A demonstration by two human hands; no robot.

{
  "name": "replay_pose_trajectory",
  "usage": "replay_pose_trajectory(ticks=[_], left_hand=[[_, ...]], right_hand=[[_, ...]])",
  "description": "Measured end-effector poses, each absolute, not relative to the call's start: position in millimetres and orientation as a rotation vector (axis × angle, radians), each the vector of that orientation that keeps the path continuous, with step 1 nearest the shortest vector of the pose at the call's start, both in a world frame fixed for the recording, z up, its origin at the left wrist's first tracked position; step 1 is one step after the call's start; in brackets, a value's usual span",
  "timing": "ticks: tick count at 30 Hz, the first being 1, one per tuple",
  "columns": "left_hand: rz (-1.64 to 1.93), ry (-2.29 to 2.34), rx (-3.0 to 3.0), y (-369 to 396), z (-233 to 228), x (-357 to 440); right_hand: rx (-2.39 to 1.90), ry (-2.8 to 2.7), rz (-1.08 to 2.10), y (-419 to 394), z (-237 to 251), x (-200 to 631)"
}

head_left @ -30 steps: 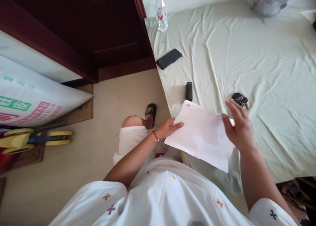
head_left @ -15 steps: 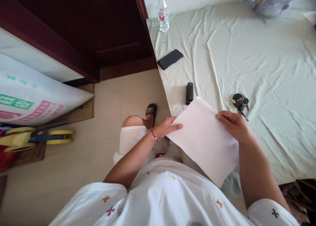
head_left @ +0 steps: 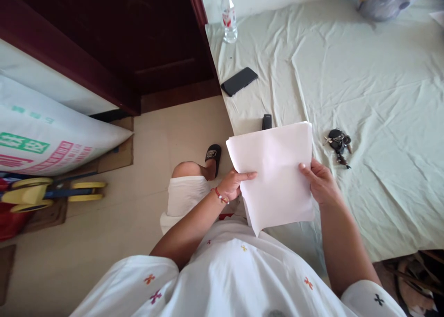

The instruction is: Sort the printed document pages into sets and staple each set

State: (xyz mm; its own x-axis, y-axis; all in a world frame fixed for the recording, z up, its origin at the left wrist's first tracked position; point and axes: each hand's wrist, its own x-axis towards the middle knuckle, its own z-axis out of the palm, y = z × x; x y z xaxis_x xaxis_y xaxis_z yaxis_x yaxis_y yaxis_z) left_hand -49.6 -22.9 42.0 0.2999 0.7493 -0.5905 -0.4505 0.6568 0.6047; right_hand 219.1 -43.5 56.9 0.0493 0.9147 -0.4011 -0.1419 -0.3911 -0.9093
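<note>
Both hands hold a white paper (head_left: 274,171) up over the near left corner of the bed (head_left: 381,90). The left hand (head_left: 233,184) grips the paper's left edge, fingers together, forefinger laid across the front. The right hand (head_left: 321,184) pinches the right edge, thumb in front (the other fingers are hidden behind the sheet). Just past the paper's top edge a small black case (head_left: 266,121) peeks out. Keys (head_left: 338,143) lie on the sheet just right of the paper. A phone (head_left: 239,81) and a bottle (head_left: 229,19) sit along the bed's left edge, toward the far corner.
</note>
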Motion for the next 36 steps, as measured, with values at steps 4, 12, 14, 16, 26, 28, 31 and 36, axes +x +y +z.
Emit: replay_pose_trajectory(ticks=[4,12,14,16,26,28,31,36], left_hand=[[0.793,0.938,0.450,-21,43,-48],[0.868,0.987,0.476,-17,41,-43],[0.866,0.993,0.468,-18,42,-44],[0.859,0.981,0.468,-19,42,-45],[0.764,0.886,0.528,-23,31,-42],[0.785,0.898,0.541,-20,32,-42],[0.846,0.894,0.641,-10,39,-44],[0.931,0.814,1.065,13,66,-47]], right_hand=[[-1.435,-0.791,1.594,-46,59,223],[-1.442,-0.660,1.498,-51,48,220],[-1.434,-0.637,1.486,-52,45,222],[-1.413,-0.630,1.486,-53,43,224],[-1.416,-0.708,1.477,-60,40,236],[-1.417,-0.765,1.505,-62,38,237],[-1.420,-0.900,1.510,-59,40,236],[-1.380,-1.022,1.079,-45,64,240]])
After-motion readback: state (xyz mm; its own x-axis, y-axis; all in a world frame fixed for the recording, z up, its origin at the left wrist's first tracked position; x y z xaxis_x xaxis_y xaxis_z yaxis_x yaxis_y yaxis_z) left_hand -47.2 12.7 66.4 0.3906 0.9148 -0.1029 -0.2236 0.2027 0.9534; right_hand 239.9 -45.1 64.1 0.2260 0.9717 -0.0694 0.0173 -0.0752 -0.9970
